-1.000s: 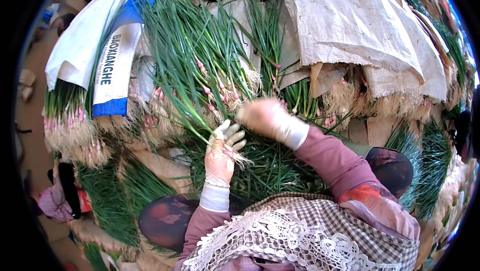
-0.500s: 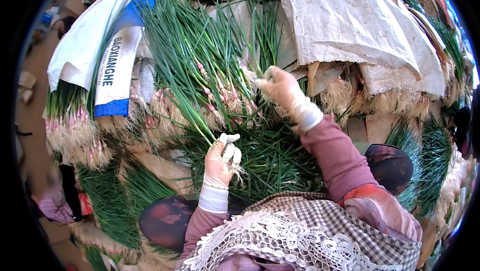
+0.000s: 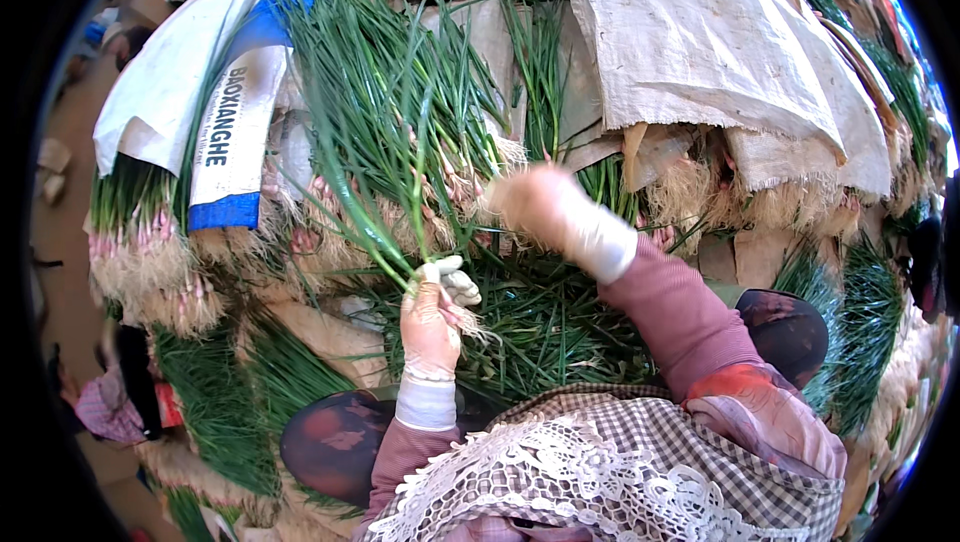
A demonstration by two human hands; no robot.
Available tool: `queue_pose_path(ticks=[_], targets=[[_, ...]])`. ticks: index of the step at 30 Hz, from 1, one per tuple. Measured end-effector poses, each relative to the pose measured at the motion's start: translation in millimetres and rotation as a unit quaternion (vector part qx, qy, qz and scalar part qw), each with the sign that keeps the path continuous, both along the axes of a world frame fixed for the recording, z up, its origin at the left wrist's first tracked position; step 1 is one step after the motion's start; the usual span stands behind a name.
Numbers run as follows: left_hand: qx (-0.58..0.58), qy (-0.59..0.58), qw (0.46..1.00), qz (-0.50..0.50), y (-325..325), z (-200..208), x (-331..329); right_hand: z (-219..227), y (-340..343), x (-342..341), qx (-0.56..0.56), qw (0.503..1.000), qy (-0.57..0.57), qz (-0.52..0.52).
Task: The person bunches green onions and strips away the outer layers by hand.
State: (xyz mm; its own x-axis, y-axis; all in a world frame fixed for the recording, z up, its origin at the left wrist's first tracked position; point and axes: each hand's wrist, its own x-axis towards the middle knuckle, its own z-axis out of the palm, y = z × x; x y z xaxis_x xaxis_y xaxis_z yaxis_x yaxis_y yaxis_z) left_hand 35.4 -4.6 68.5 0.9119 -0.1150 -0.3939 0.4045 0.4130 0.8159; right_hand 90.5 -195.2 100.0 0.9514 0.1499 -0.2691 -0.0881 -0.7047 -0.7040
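Note:
In a white glove, my left hand (image 3: pixel 432 327) is closed around a few spring onions (image 3: pixel 376 242). Their long green leaves lean up and away over the pile, and pale roots stick out below my fingers. My right hand (image 3: pixel 545 210), also gloved, is at the right side of the loose pile of spring onions (image 3: pixel 385 72), close to its pinkish bulbs and roots. Motion smears its fingers, so whether it grips anything cannot be made out. Loose green leaves (image 3: pixel 530 317) lie beneath both hands, in front of my knees.
At the left, a white sack (image 3: pixel 170 72) and a blue-and-white sack (image 3: pixel 235 142) cover rooted bundles (image 3: pixel 155 242). A large pale cloth (image 3: pixel 700 42) covers more bundles at the right. Cut greens (image 3: pixel 215 407) lie beside my left knee (image 3: pixel 335 447). Other people are at the far left.
My right hand has moved slightly left and nearer to me, away from the pile's bulbs. The left hand has shifted a little, and more stalks now stand in its grip.

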Motion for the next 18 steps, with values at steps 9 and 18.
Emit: queue_pose_path(ticks=[9,18], targets=[[-0.2,0.032,0.977,0.068,3.3,2.3,7.0,-91.6,-63.8,66.1,-0.008,0.975,0.049,-0.218],[-0.255,0.06,0.965,0.013,1.5,0.9,3.0,-105.3,-54.0,46.5,-0.136,0.928,0.189,-0.29]])
